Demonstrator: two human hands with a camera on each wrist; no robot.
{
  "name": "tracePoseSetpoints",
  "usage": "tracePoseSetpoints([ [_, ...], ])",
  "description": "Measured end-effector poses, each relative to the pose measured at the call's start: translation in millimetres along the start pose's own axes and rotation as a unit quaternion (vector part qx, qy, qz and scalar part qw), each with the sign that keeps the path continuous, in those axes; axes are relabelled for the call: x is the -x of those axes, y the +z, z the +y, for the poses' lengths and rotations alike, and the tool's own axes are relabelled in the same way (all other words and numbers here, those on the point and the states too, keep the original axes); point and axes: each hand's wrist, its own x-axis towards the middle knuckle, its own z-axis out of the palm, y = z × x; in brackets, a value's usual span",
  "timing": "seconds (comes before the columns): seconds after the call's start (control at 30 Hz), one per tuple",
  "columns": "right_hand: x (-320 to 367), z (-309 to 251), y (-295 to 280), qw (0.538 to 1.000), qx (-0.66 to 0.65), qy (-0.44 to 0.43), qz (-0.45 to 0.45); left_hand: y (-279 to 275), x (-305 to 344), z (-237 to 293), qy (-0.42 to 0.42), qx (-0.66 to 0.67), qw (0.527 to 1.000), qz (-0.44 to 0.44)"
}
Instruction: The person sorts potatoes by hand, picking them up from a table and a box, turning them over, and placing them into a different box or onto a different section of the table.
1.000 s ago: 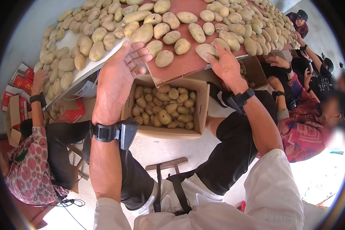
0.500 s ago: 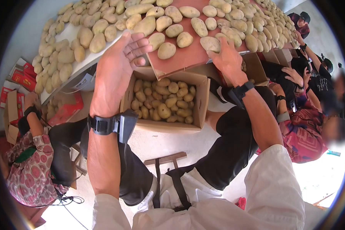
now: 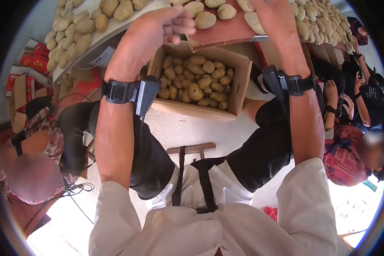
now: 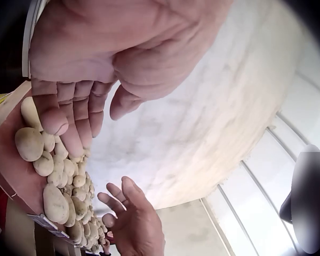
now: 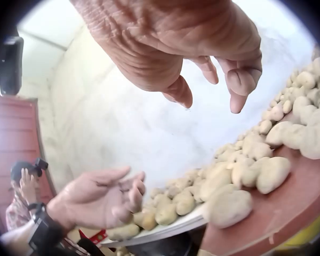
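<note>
Both hands hang in the air over the near edge of a red board (image 3: 219, 36) strewn with potatoes. My left hand (image 3: 147, 40) has its palm turned inward and its fingers loosely bent, with nothing in it. The right hand (image 3: 279, 32) is raised near a pale potato (image 3: 254, 23) at the board's edge. In the right wrist view the right hand's fingers (image 5: 237, 80) curve down loosely around nothing. The left wrist view shows both hands apart, above the potatoes (image 4: 56, 202). Below the board, a cardboard box (image 3: 245, 83) holds many potatoes (image 3: 195, 92).
More potatoes cover a white tabletop (image 3: 151, 6) at left and pile up at the far right. Red cartons (image 3: 34, 62) stand at far left. A seated person (image 3: 34, 170) is on the left; others (image 3: 345, 153) sit along the right. A wooden stool (image 3: 192, 149) shows below.
My right hand has come away from the potato at the board's edge, which stays there. Both hands sit higher in the head view, and the head camera has tilted downward.
</note>
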Motion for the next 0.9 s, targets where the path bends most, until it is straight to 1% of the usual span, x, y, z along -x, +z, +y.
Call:
tracePoseSetpoints([
  [0.03, -4.4, 6.1, -1.8, 1.0, -0.004, 0.005, 0.002, 3.0, 1.0, 1.1, -0.009, -0.05, 0.998, -0.046],
  [0.07, -11.9, 16.6, -4.4, 0.999, -0.005, -0.047, 0.021, 5.0, 1.7, 0.9, -0.012, -0.054, 0.997, -0.048],
  [0.13, -21.9, 36.3, -10.8, 0.987, -0.006, -0.148, 0.062, 8.8, 0.8, -5.9, -0.053, -0.17, 0.969, -0.173],
  [0.17, -20.7, 41.3, -12.2, 0.988, -0.01, -0.139, 0.068, 13.0, -2.1, -12.4, -0.083, -0.199, 0.954, -0.208],
  [0.23, -17.2, 49.5, -11.9, 0.989, -0.114, -0.055, 0.076, 25.5, -5.7, -29.0, -0.158, -0.228, 0.932, -0.234],
  [0.27, -18.1, 51.5, -15.9, 0.988, -0.119, -0.048, 0.083, 29.0, -9.0, -39.9, -0.187, -0.235, 0.921, -0.247],
  [0.3, -18.9, 49.4, -22.6, 0.987, -0.143, -0.022, 0.07, 31.2, -11.7, -51.2, -0.192, -0.242, 0.918, -0.25],
  [0.33, -21.4, 49.1, -28.8, 0.984, -0.167, 0.003, 0.057, 32.9, -15.2, -63.4, -0.207, -0.293, 0.894, -0.269],
  [0.37, -25.0, 50.8, -33.5, 0.983, -0.172, 0.007, 0.063, 33.5, -19.0, -76.9, -0.221, -0.342, 0.868, -0.286],
  [0.4, -28.7, 52.7, -37.4, 0.971, -0.228, 0.034, 0.06, 32.9, -24.0, -91.1, -0.224, -0.346, 0.864, -0.288],
  [0.43, -31.7, 55.9, -40.4, 0.955, -0.284, 0.061, 0.055, 31.6, -30.0, -104.9, -0.223, -0.402, 0.842, -0.282],
  [0.47, -37.1, 62.5, -42.1, 0.953, -0.289, 0.066, 0.056, 28.3, -35.3, -119.7, -0.222, -0.456, 0.817, -0.275],
  [0.5, -44.8, 69.0, -41.9, 0.939, -0.329, 0.07, 0.065, 22.9, -39.6, -132.9, -0.227, -0.457, 0.815, -0.275],
  [0.53, -48.7, 74.8, -42.3, 0.923, -0.37, 0.072, 0.075, 16.7, -44.5, -148.0, -0.208, -0.492, 0.8, -0.271],
  [0.57, -45.5, 64.5, -44.6, 0.921, -0.374, 0.075, 0.076, 12.5, -49.7, -158.8, -0.188, -0.527, 0.785, -0.268],
  [0.63, -39.0, 47.1, -52.6, 0.897, -0.403, 0.174, 0.058, 5.5, -59.4, -177.6, -0.196, -0.531, 0.78, -0.268],
  [0.67, -41.2, 56.7, -56.3, 0.896, -0.404, 0.176, 0.059, 2.2, -63.8, -188.1, -0.202, -0.532, 0.778, -0.266],
  [0.7, -43.8, 71.5, -61.4, 0.88, -0.453, 0.143, 0.015, 0.2, -68.8, -199.1, -0.204, -0.533, 0.777, -0.266],
  [0.73, -47.0, 73.6, -62.9, 0.859, -0.498, 0.11, -0.028, -1.7, -74.3, -208.2, -0.195, -0.523, 0.79, -0.252],
  [0.77, -48.6, 77.3, -64.0, 0.858, -0.501, 0.109, -0.028, -4.2, -79.5, -217.8, -0.185, -0.514, 0.803, -0.237],
  [0.8, -47.9, 70.4, -65.0, 0.867, -0.48, 0.131, 0.016, 3.4, -82.7, -215.8, -0.185, -0.516, 0.802, -0.236],
  [0.83, -47.4, 64.1, -66.3, 0.874, -0.458, 0.154, 0.06, 13.4, -86.3, -216.1, -0.254, -0.459, 0.831, -0.187],
  [0.87, -44.6, 56.6, -68.4, 0.873, -0.459, 0.153, 0.061, 17.0, -90.6, -221.5, -0.319, -0.397, 0.85, -0.135],
  [0.9, -40.7, 48.9, -70.8, 0.866, -0.457, 0.185, 0.079, 17.0, -96.1, -232.3, -0.319, -0.398, 0.849, -0.135],
])
